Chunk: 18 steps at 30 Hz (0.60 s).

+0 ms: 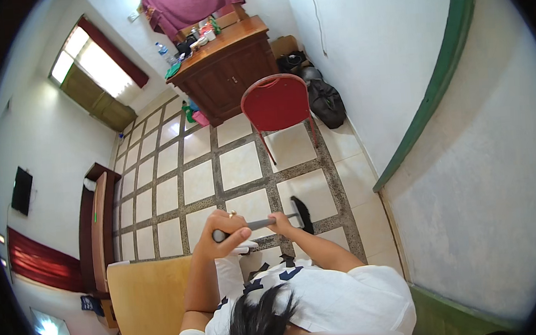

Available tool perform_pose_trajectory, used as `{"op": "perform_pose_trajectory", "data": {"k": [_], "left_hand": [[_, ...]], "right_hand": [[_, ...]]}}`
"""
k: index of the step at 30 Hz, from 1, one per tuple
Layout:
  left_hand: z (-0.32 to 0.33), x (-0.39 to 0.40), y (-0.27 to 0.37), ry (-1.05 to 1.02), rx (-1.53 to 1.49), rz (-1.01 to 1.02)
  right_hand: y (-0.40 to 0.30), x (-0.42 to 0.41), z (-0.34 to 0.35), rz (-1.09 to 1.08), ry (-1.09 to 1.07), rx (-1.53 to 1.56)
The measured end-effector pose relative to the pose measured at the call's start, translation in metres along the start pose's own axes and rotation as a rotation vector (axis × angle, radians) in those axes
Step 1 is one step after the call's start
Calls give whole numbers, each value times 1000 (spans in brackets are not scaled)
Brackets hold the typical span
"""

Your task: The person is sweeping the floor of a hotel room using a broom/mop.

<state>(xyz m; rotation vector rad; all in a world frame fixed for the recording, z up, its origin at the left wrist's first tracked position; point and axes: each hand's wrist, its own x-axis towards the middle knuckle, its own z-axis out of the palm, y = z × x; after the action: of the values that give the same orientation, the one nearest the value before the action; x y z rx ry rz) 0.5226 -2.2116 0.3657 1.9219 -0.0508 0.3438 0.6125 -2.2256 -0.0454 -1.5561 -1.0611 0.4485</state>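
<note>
A broom with a grey handle (258,224) and black bristles (304,215) is held in front of my body. My left hand (223,232), with a ring on one finger, grips the handle near its rounded top end. Farther down the handle, towards the bristles, my right hand (280,224) is closed around it. The broom head is over the light floor tiles (306,190) to the right of my hands; whether the bristles touch the floor I cannot tell.
A red chair (277,103) stands ahead, beside a wooden cabinet (232,70) with bottles and small things on top. Black bags (326,101) lie by the right wall (363,69). At lower left is a yellowish padded surface (152,299); a dark wooden frame (87,224) stands farther left.
</note>
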Motion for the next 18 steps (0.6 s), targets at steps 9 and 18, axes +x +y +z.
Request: {"op": "perform_pose_trajectory", "data": {"k": [9, 18], "left_hand": [[-11, -14, 42, 30, -167, 280], [-8, 30, -49, -70, -582, 163]], "right_hand": [[-76, -1, -50, 190, -245, -97], [-30, -77, -154, 546, -63, -414]]}}
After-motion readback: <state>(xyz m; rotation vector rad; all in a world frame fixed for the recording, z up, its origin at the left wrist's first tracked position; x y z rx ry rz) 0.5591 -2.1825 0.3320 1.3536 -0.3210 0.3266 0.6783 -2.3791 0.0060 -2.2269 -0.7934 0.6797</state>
